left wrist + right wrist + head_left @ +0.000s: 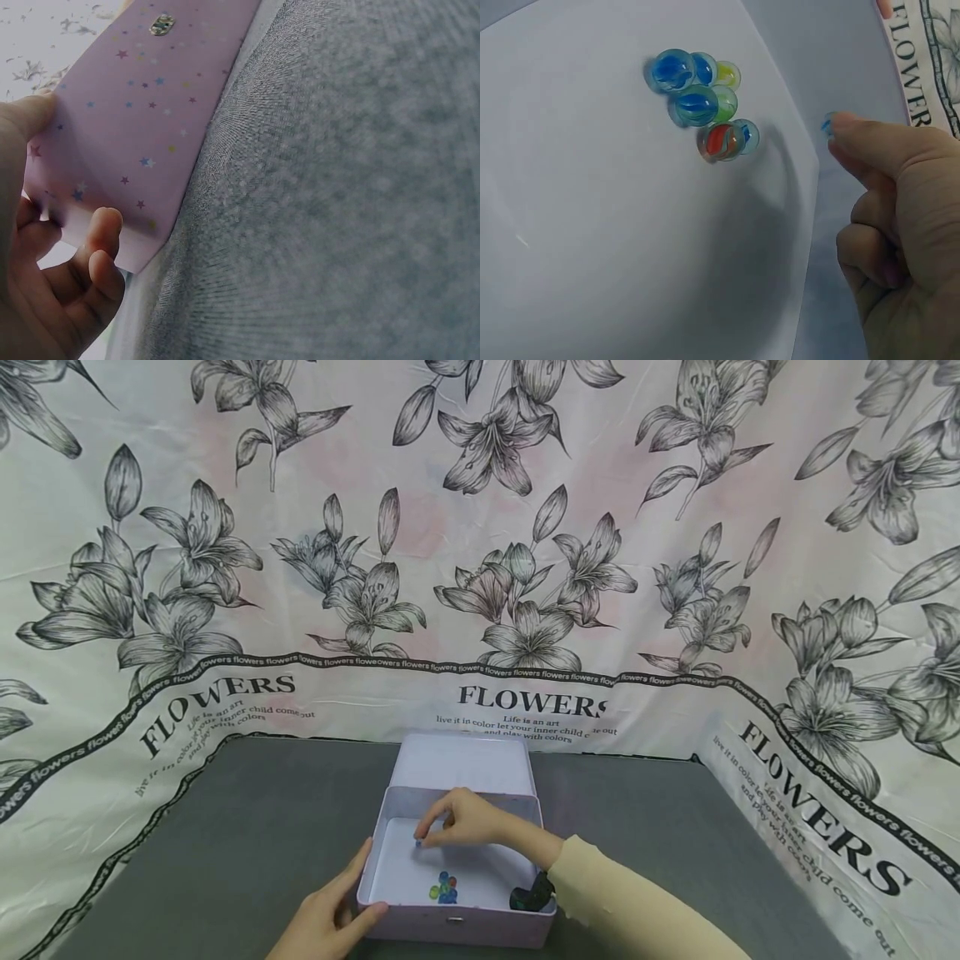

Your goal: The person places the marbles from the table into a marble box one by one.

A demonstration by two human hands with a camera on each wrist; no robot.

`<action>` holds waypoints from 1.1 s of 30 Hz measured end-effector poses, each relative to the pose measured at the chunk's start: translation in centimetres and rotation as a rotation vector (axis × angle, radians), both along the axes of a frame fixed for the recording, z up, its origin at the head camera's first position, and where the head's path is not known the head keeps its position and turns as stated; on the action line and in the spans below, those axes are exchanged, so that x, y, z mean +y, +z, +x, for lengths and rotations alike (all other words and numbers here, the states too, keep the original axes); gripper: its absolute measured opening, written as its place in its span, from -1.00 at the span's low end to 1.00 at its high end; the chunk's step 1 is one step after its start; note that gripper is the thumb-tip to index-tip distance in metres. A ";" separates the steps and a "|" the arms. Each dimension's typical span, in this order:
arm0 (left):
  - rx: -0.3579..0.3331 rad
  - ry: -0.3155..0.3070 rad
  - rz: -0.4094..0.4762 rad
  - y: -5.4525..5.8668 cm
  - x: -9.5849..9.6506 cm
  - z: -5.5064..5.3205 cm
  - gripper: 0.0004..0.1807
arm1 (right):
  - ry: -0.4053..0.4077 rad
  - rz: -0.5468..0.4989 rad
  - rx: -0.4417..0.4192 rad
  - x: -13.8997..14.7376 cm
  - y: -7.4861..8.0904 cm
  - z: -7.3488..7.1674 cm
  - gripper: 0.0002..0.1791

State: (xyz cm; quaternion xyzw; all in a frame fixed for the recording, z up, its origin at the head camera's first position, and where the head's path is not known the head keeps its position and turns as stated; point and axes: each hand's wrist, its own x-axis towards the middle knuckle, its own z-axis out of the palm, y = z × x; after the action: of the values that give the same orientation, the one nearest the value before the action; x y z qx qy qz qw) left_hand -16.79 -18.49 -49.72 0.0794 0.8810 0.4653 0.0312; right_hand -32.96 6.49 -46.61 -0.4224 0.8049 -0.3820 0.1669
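Observation:
A pale lilac metal box (465,928) printed with small stars stands with its lid (467,764) tipped back. At its front left corner my left hand (326,912) grips the wall, thumb over the front rim and other fingers along the left side. Inside the box, my right hand (467,821) pinches a blue glass marble (827,125) between thumb and forefinger, above the white floor. Several glass marbles (444,889) lie clustered near the front wall. Among them, the right wrist view shows a red-swirled marble (724,141), blue ones (673,71) and a yellow one (728,73).
A black strapped device (532,893) on my right wrist overlaps the box's front right corner. A small metal clasp (454,919) sits on the front wall. Dark grey cloth (285,810) covers the table, and a flower-printed curtain (525,610) hangs behind and at both sides.

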 end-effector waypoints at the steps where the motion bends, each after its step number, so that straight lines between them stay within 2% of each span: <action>1: -0.003 0.001 -0.001 0.0 0.0 0.0 -0.05 | -0.001 0.002 0.011 0.0 0.1 0.0 -0.87; 6: -0.009 0.008 0.005 0.0 0.2 -0.1 -0.05 | -0.021 -0.012 0.054 0.3 0.5 -0.2 -0.83; 10: -0.004 0.014 0.003 -0.2 0.3 0.0 -0.05 | -0.022 -0.038 0.055 0.6 1.2 -0.1 -0.81; 20: -0.009 0.045 -0.011 -0.4 0.4 0.2 -0.02 | -0.111 -0.179 0.020 3.3 4.8 0.8 -0.76; 23: 0.001 0.049 -0.008 -0.4 0.3 0.2 -0.02 | -0.144 -0.201 0.024 4.7 5.3 0.9 -0.74; 28: 0.012 0.049 -0.010 -0.3 0.4 0.0 -0.03 | -0.238 -0.219 0.022 7.8 5.0 1.4 -0.74; 33: 0.014 0.051 -0.011 -0.2 0.5 0.0 -0.02 | -0.354 -0.227 0.023 11.3 3.9 2.4 -0.74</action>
State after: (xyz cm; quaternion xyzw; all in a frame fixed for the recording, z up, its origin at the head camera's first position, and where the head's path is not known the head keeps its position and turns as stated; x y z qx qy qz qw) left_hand -16.76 -18.01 -49.88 0.0600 0.8854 0.4607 0.0136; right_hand -30.57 17.80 -42.67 -0.2948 0.8202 -0.4888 0.0392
